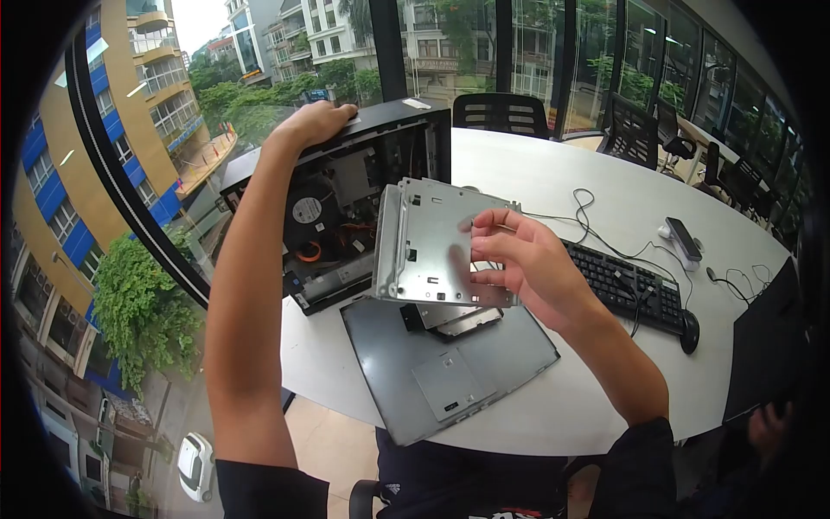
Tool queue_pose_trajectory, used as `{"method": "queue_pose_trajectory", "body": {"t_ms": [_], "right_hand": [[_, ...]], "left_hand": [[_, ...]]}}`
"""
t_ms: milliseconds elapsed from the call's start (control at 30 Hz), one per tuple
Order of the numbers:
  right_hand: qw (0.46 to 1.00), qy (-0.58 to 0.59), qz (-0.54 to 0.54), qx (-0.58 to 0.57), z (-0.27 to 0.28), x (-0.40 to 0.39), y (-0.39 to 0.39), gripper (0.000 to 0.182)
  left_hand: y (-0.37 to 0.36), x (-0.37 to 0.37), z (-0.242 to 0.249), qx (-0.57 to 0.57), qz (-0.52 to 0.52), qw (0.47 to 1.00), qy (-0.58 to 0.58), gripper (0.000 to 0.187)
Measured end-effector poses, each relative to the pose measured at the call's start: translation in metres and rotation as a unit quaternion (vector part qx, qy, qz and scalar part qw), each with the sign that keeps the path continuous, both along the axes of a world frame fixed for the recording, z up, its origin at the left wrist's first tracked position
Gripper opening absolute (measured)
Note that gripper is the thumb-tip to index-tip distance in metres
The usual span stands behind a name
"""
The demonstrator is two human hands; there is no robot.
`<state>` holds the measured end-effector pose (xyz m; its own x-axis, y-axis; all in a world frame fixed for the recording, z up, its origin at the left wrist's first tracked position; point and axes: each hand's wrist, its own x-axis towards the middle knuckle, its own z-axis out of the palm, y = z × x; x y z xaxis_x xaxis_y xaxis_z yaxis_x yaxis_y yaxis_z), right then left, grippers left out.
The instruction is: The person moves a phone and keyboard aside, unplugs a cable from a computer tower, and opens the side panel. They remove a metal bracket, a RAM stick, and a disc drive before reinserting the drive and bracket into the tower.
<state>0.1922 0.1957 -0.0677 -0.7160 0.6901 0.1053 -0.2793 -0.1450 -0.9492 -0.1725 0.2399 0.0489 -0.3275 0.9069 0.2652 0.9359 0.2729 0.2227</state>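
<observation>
An opened black desktop computer case stands on the table at the left, its inside facing me. My left hand grips its top edge, fingers over the top. Inside the case show a round fan and orange wires. A silvery metal drive cage sits tilted at the case's open side. My right hand is curled at the cage's right part, fingertips against the metal. Under it, a smaller metal bracket lies on the detached side panel.
On the white table at the right are a black keyboard, a mouse, loose cables and a small black box. Office chairs stand beyond, before tall windows. Another person's hand shows at the far right.
</observation>
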Motion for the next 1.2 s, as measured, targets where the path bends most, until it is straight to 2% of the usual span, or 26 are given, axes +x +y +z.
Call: {"method": "queue_pose_trajectory", "body": {"t_ms": [167, 300, 500, 600, 700, 833, 900, 1000, 1100, 1133, 1200], "right_hand": [[0.988, 0.093, 0.013, -0.12, -0.006, -0.008, -0.011, 0.031], [0.977, 0.132, -0.021, -0.164, -0.01, -0.019, -0.019, 0.04], [0.98, 0.145, -0.045, -0.128, -0.026, -0.033, -0.012, 0.047], [0.993, 0.072, -0.071, -0.055, -0.033, -0.036, -0.001, 0.055], [0.997, 0.025, -0.071, -0.028, -0.03, -0.032, -0.006, 0.061], [0.995, 0.037, -0.075, 0.055, -0.042, -0.036, -0.005, 0.057], [0.986, -0.021, -0.056, 0.154, -0.044, -0.035, -0.002, 0.054], [0.94, -0.123, -0.031, 0.316, -0.046, -0.035, 0.0, 0.048], [0.876, -0.157, -0.001, 0.456, -0.045, -0.033, -0.003, 0.044], [0.864, -0.176, 0.017, 0.471, -0.042, -0.031, -0.007, 0.037], [0.832, -0.226, 0.062, 0.503, -0.039, -0.029, -0.008, 0.035]], "left_hand": [[-0.002, 0.003, 0.0, -0.008, 0.013, 1.0, 0.002, 0.074], [-0.002, 0.005, 0.0, -0.013, 0.023, 1.0, 0.001, 0.074], [-0.001, 0.002, 0.0, -0.011, 0.012, 1.0, -0.003, 0.074], [-0.003, 0.002, 0.002, -0.02, 0.006, 1.0, -0.013, 0.074], [0.0, -0.001, 0.002, -0.03, 0.007, 0.999, -0.022, 0.073], [0.005, -0.009, -0.003, 0.003, 0.004, 1.0, -0.003, 0.072], [0.005, -0.01, -0.004, 0.005, -0.002, 1.0, -0.006, 0.073], [0.006, -0.011, -0.004, 0.004, 0.003, 1.0, -0.003, 0.073], [0.002, -0.005, -0.002, 0.008, 0.005, 1.0, 0.001, 0.074], [0.0, -0.003, -0.003, 0.009, 0.004, 1.0, 0.002, 0.074], [0.001, -0.004, -0.004, 0.008, 0.006, 1.0, 0.002, 0.075]]}}
